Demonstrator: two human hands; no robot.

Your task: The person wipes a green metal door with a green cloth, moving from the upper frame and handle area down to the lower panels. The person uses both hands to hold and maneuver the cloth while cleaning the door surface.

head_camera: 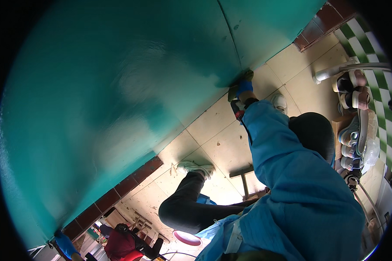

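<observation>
A large glossy teal panel or wall surface (pixel 143 84), with a dark seam near its upper right, fills the left and top of the view. My right hand (pixel 243 86), in a blue and dark green glove, is at the surface's lower edge beside the seam's end. Its fingers are partly in shadow, so its grip is unclear. A black and red object (pixel 238 113) with a cable lies by that wrist. At the far lower left, my left hand (pixel 64 244), in a blue glove, is at the teal surface's corner; its fingertips are hidden.
Cream floor tiles (pixel 220 143) run beneath my white shoes. Brown tiles (pixel 107 199) line part of the teal edge. Several shoes (pixel 349 130) stand at the right by a green-and-white checked wall. A small stool (pixel 243 174) is near my legs. A person in dark red (pixel 121 243) is at lower left.
</observation>
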